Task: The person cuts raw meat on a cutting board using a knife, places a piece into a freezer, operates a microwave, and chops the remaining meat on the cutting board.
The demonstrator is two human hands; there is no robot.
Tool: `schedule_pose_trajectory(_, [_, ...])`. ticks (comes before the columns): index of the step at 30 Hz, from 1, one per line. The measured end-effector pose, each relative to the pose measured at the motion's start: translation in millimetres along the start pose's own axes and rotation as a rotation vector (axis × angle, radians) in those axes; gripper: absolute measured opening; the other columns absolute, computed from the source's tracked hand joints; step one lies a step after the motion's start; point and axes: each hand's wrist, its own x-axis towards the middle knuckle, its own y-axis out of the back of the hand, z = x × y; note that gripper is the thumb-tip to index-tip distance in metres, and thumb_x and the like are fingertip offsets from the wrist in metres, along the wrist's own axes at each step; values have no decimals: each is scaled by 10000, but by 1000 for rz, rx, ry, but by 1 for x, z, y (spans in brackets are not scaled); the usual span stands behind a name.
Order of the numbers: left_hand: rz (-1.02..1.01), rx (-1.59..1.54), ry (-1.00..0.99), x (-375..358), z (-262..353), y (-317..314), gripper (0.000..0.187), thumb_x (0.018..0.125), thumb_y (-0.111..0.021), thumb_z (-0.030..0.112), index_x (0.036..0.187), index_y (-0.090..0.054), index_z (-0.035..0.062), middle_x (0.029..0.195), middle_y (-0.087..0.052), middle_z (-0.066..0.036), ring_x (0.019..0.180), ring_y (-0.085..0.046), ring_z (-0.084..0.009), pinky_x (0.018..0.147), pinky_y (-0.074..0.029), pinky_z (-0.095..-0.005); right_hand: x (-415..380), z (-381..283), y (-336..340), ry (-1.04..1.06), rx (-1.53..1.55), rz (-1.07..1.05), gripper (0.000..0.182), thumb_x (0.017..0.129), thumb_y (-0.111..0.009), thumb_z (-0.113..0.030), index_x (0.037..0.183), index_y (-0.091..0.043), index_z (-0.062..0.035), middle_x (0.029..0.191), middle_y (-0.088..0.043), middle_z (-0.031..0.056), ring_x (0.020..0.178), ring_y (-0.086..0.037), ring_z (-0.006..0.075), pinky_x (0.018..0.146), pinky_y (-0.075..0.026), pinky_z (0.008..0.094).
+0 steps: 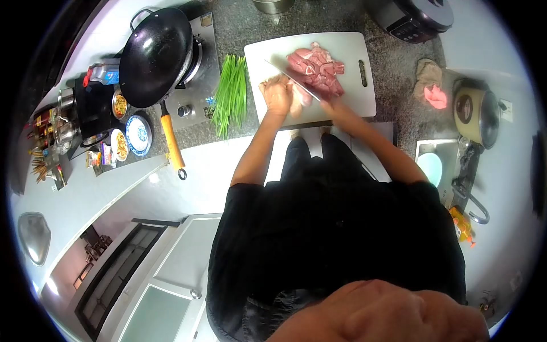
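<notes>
On a white cutting board lies a pile of sliced raw meat. My right hand grips a kitchen knife at the board's near edge; its blade slants up and to the left, between the slices and an uncut piece of meat. With fingers bent, my left hand presses on that piece, just left of the blade. Part of the piece is hidden by the hand, and the knife's handle is covered by my right hand. A bunch of green chives lies left of the board.
A black wok with a wooden handle sits on the stove, left. Nearby are a blue-patterned plate and bowls of food. A rice cooker, cloth, pot and sink are at right.
</notes>
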Motion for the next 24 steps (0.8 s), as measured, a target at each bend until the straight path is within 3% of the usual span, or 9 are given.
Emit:
schedule_pose_trajectory(2, [24,-18,14,-2,-2,-5,87,752,-702,167,783,-647,106,834,-661,-75,859,-625,-277,828,-352,-426,-18,60,9,410,-532,-49,398,1002,-438,-337,1130,-580,13,943,-649,277,877,-640,420,749,-500,475])
schedule_pose_trajectory(5, [11,-12,47,-7,6,-7,71,756,-694,155,780,-654,101,851,-671,-84,868,-628,-277,833,-357,-423,-14,58,10,571,-582,-15,323,998,-448,-219,1220,-521,4,933,-643,258,859,-647,404,718,-504,475])
schedule_pose_trajectory(10, [13,31,-48,-14,4,-14,108,751,-693,148,844,-670,99,873,-685,-112,907,-635,-282,855,-366,-426,79,-31,-25,182,-173,74,741,982,-342,-570,730,-645,58,533,-566,206,555,-639,331,607,-510,448])
schedule_pose_trajectory(12, [56,11,-68,-10,5,-9,92,766,-682,156,834,-662,96,855,-684,-118,903,-639,-286,850,-371,-424,79,-54,-9,-14,-85,-77,612,999,-354,-530,959,-645,6,672,-613,233,595,-625,310,585,-486,429])
schedule_pose_trajectory(13, [-50,17,34,-6,5,-1,88,781,-670,163,832,-649,94,844,-682,-126,897,-642,-288,842,-376,-426,61,-56,6,102,-13,-50,647,989,-369,-564,940,-637,23,642,-605,177,493,-575,283,513,-462,420])
schedule_pose_trajectory(16, [-195,65,225,0,2,15,114,820,-643,177,859,-606,77,821,-671,-143,863,-643,-312,829,-391,-446,51,10,14,67,72,51,660,975,-402,-581,917,-635,33,585,-550,98,413,-494,239,453,-423,373])
schedule_pose_trajectory(18, [-71,35,186,-5,-4,13,154,835,-635,194,885,-581,59,836,-659,-149,857,-630,-334,848,-395,-458,13,-7,43,-290,255,-73,634,969,-423,-586,850,-599,12,563,-472,31,408,-448,172,419,-386,325])
schedule_pose_trajectory(22, [201,21,113,-12,14,36,216,835,-648,216,957,-607,42,907,-621,-139,969,-573,-335,878,-395,-457,-4,3,41,-245,297,-50,587,973,-429,-573,799,-548,-25,556,-440,24,412,-441,139,407,-370,308])
schedule_pose_trajectory(24, [47,-22,25,-24,23,45,258,828,-664,231,988,-615,35,972,-614,-155,1014,-548,-338,892,-392,-457,-8,7,35,-228,271,17,605,979,-433,-557,828,-579,10,523,-457,47,351,-422,158,357,-361,329])
